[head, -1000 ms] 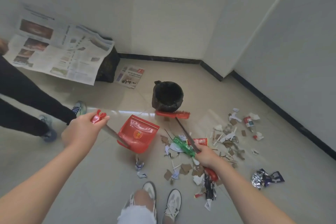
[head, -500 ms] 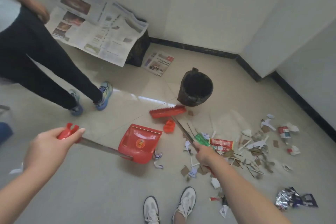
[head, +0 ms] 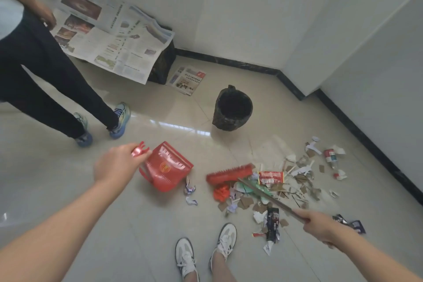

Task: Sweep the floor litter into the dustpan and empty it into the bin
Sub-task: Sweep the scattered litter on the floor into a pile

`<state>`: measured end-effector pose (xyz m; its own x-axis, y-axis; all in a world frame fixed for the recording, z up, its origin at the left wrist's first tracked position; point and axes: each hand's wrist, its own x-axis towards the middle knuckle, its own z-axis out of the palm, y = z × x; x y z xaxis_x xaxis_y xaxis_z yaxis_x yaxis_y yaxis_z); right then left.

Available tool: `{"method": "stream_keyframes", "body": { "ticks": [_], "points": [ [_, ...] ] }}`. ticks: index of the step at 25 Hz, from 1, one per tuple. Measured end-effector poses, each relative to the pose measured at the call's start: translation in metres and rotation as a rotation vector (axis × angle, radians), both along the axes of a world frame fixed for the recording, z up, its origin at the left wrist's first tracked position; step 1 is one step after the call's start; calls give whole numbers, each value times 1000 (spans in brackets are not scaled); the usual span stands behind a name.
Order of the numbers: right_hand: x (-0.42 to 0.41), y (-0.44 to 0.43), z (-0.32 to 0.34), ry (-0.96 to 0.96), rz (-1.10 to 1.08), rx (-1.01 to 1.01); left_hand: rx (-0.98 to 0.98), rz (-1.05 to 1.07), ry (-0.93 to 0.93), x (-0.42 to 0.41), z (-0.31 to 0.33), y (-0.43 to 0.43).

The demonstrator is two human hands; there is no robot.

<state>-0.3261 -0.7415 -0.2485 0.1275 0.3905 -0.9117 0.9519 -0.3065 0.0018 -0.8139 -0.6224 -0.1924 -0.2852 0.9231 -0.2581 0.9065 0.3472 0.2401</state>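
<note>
- Litter [head: 274,190] lies scattered on the floor [head: 114,247] to the right of the dustpan, from just beside its mouth out toward the wall; judged light and mixed: paper scraps, cardboard chips, thin sticks, crumpled wrappers, a small bottle [head: 329,157]
- Handling judgement: scraps should slide easily on the glossy tile; flat cardboard may lie tight to the floor and slip under the bristles; the bottle may roll
- Broom head [head: 230,173], red, rests at the left edge of the pile, touching the nearest scraps; its thin shaft runs back to the right hand [head: 320,228], which is closed around the shaft well up from the head
- Dustpan [head: 168,170], red plastic, judged stiff and light, sits tilted with its mouth toward the pile; whether its lip touches the floor cannot be told
- Left hand [head: 116,167] is closed on the red end of the dustpan handle [head: 138,151]
- Bin [head: 233,111], dark and open-topped, stands beyond the pile, well apart from the dustpan
- Newspaper [head: 114,36] is spread against the far wall; a second person stands at the left
</note>
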Motion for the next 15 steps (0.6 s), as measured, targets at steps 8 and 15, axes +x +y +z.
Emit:
{"method": "stream_keyframes", "body": {
  "ticks": [8, 15],
  "points": [
    [-41, -40, 22, 23, 202, 124, 115, -74, -72, 17, 44, 52],
    [-162, -8, -47, 123, 267, 121, 227, -150, -72, 34, 45, 56]
  ]
}}
